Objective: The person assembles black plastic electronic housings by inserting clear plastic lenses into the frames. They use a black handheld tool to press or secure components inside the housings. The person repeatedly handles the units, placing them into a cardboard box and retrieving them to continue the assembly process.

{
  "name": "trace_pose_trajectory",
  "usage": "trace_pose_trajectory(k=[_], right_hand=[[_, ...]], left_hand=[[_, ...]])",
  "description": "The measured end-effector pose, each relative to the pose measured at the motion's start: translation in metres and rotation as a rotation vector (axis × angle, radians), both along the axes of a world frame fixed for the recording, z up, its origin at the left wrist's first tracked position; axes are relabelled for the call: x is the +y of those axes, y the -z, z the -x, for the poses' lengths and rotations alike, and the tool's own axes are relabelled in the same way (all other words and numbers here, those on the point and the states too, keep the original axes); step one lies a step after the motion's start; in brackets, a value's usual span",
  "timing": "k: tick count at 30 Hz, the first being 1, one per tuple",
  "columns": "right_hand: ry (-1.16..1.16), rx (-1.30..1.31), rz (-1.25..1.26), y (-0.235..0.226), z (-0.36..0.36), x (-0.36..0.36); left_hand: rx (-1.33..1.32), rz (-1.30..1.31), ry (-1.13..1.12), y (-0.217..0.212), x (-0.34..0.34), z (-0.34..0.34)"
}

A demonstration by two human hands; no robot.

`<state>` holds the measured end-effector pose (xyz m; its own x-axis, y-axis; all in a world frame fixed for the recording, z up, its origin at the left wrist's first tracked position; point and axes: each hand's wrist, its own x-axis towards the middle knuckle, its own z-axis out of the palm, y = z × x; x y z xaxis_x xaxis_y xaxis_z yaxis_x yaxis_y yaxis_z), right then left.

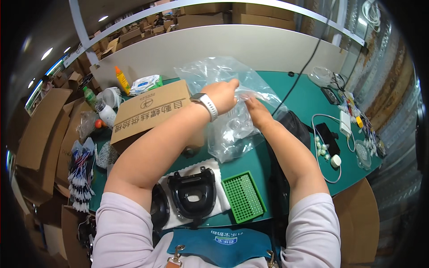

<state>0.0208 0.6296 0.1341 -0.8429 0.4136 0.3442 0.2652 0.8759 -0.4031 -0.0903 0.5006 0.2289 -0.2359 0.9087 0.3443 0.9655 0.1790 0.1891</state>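
Note:
A large transparent plastic bag (pixel 237 136) lies crumpled over the far middle of the green table. My left hand (pixel 223 96), with a watch on its wrist, is closed on the bag's upper part. Close beside it, my right hand (pixel 258 111) pinches the bag's edge. Whatever may be inside the bag is hard to make out through the folds. Left of the bag sits a brown cardboard box (pixel 154 109), partly behind my left forearm. Nearer to me, a black U-shaped plastic housing (pixel 194 192) and a second black part (pixel 159 207) rest on a white cloth (pixel 219 172).
A green perforated tray (pixel 243 196) is right of the cloth. Something black and soft (pixel 292 127) lies beside my right forearm. Cables and a white power bank (pixel 345 123) occupy the right side. Wire bundles (pixel 82 174) hang at the left edge. A pale panel (pixel 214 49) borders the back.

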Motion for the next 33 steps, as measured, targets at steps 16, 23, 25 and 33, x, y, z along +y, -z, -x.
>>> trace_pose_trajectory(k=[16, 23, 25, 33], right_hand=[[0.001, -0.062, -0.089, 0.036, 0.049, 0.043], [0.276, -0.416, -0.052, 0.038, 0.039, 0.068], [0.26, -0.478, -0.075, 0.024, 0.028, 0.057], [0.031, -0.514, 0.251, -0.03, -0.013, 0.035]], left_hand=[[0.109, -0.029, 0.029, 0.024, -0.062, -0.004], [-0.275, 0.651, 0.22, -0.003, 0.013, 0.016], [-0.326, 0.397, -0.007, 0.004, 0.019, 0.008], [-0.466, -0.01, -0.198, 0.047, 0.03, 0.02]])
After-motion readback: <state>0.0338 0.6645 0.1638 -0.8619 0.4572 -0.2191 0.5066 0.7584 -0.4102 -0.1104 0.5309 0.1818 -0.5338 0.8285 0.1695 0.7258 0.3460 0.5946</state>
